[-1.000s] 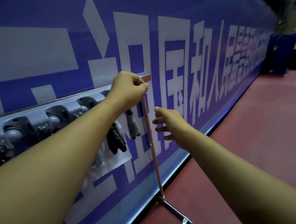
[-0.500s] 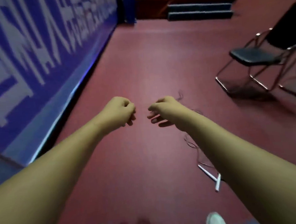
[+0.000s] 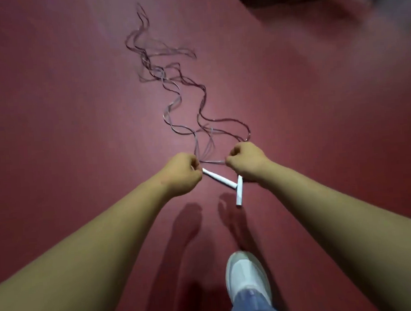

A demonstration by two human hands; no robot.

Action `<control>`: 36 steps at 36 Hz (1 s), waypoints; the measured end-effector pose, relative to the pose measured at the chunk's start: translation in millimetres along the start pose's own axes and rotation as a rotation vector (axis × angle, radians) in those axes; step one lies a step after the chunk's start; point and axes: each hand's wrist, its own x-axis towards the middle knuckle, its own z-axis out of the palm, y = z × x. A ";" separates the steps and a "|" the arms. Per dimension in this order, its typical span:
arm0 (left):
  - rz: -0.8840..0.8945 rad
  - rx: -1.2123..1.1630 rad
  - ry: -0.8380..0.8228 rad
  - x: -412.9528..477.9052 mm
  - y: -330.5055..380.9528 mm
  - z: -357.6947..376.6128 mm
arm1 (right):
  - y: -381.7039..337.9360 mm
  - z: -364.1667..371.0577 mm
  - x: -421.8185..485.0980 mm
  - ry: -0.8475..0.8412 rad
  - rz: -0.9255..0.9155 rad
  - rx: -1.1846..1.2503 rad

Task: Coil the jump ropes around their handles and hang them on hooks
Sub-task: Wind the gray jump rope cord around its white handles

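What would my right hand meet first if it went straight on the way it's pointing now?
Likely the thin translucent jump rope cord looping on the dark red floor just beyond the right hand; depth is unclear.

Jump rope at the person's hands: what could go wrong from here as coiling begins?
1. The cord lies in overlapping loops across the floor; pulling it in could tighten a knot.
2. The left hand grips only the end of one white handle, and the second handle juts free below the right hand, so either may slip or swing.
3. The shoe stands close behind; slack cord could catch underfoot.
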 end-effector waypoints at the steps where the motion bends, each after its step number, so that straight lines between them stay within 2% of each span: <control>1: -0.006 0.027 -0.026 12.9 -5.7 17.7 | 16.9 8.4 12.0 0.007 0.019 -0.045; 4: -0.007 0.128 -0.104 50.2 -24.9 66.1 | 62.2 34.4 44.2 -0.005 0.093 -0.109; 7: 0.065 0.194 -0.145 85.6 -43.6 104.1 | 94.8 58.2 69.9 -0.018 0.196 -0.110; 12: 0.126 0.329 -0.216 126.2 -65.3 149.3 | 124.5 93.9 95.3 0.057 0.328 -0.073; 16: 0.248 0.417 -0.070 135.2 -76.1 168.9 | 135.1 111.8 102.2 0.160 0.335 -0.049; 20: 0.258 0.485 -0.002 127.4 -70.4 171.2 | 140.7 123.1 101.6 0.137 0.323 -0.101; 23: 0.246 0.512 0.027 122.2 -78.5 166.3 | 139.3 125.8 97.2 0.080 0.303 -0.120; 29: 0.346 0.488 0.076 102.4 -102.0 120.8 | 114.1 123.8 79.0 -0.182 0.170 0.011; 32: 0.359 0.461 0.105 77.6 -108.0 88.6 | 82.6 115.8 63.6 -0.247 0.094 0.184; 36: 0.343 0.252 0.243 29.9 -101.0 38.2 | 9.2 95.4 29.5 -0.367 0.032 0.481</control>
